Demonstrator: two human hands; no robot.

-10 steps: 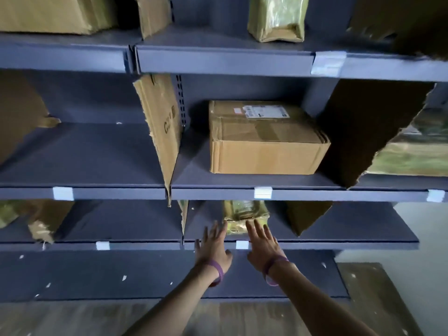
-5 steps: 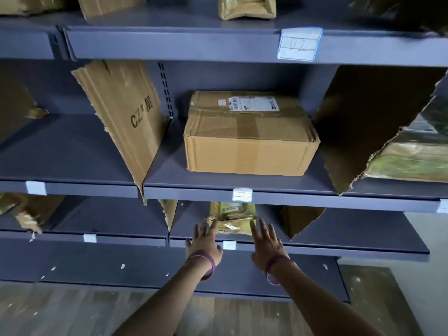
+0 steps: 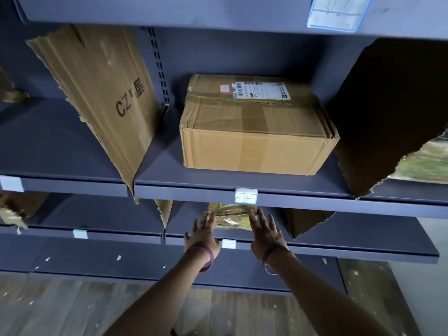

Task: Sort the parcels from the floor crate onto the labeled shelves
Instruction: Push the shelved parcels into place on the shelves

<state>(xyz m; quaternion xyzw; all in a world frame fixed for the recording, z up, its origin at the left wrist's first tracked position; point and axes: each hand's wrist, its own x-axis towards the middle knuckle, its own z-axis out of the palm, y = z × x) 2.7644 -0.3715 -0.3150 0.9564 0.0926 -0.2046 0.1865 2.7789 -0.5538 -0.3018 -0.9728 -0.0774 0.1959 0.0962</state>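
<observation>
A small parcel in shiny yellowish wrap (image 3: pixel 231 218) lies on the lower grey shelf (image 3: pixel 351 251), half hidden under the shelf above. My left hand (image 3: pixel 202 235) reaches to its left side and my right hand (image 3: pixel 265 235) to its right side, fingers straight, fingertips at the parcel's edges. Both wrists wear purple bands. A taped cardboard box (image 3: pixel 254 132) with a white shipping label sits on the middle shelf (image 3: pixel 169 192), above the hands. The floor crate is out of view.
Torn cardboard dividers (image 3: pixel 101 93) split the shelves into bays; another dark one (image 3: pixel 388 117) stands at the right. White labels (image 3: pixel 246 196) mark the shelf edges, one above reads 02 (image 3: pixel 338 10). A wrapped parcel (image 3: pixel 429 161) shows at far right. Wood floor lies below.
The view has moved closer and tilted up along the shelves. Both hands stay stretched to the sides of the wrapped parcel on the lower shelf, reaching slightly further in.
</observation>
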